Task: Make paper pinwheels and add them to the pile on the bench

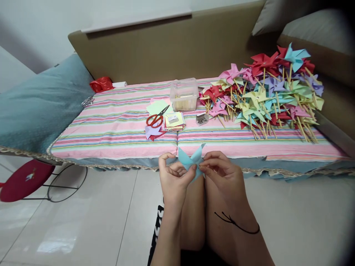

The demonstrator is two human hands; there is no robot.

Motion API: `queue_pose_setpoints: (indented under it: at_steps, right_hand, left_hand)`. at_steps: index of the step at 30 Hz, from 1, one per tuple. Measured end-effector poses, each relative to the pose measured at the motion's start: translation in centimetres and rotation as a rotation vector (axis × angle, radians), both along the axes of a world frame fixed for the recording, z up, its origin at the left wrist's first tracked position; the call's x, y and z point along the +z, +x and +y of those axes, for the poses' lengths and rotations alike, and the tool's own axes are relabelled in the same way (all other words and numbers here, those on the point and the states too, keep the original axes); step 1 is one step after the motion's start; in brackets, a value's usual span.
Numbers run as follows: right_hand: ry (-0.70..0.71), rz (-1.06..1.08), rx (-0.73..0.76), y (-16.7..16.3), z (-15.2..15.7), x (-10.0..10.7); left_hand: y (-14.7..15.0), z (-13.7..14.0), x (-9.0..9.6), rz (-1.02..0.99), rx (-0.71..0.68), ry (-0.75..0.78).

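Observation:
A light blue paper pinwheel [186, 158] is held up over my lap, just off the sofa's front edge. My left hand [176, 177] grips it from the left, thumb pressed near its middle. At its right side my right hand [222, 170] pinches a small pin [198, 167] by the pinwheel's centre; the pin is too small to make out fully. Beyond the hands lie red-handled scissors [155, 120], a stack of coloured paper [175, 122], purple and red cut paper pieces [153, 132] and a small box of pins [202, 119].
A clear plastic tub [184, 96] holds wooden sticks. Many finished pinwheels [259, 96] on sticks are heaped at the right of the striped cloth [116, 122]. A red bag [101, 85] lies at the back left. A red stool [27, 180] stands on the floor.

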State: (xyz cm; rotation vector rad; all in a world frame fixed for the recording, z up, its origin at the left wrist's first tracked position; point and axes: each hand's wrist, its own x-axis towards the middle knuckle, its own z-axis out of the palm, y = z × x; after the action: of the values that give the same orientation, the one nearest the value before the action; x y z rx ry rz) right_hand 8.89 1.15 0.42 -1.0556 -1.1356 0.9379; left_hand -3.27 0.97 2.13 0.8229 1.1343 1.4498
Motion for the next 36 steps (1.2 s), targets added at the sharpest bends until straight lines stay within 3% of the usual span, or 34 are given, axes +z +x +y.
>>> queue_pose_setpoints:
  at_steps: [25,36]
  right_hand:
    - [-0.119,0.002,-0.014,-0.7,-0.2,-1.0]
    - [-0.179,0.209,0.068,-0.9,-0.1,-1.2]
  left_hand:
    - [-0.3,0.2,-0.8,0.057,0.003,0.037]
    - [-0.4,0.3,-1.0,0.032,-0.017,0.032]
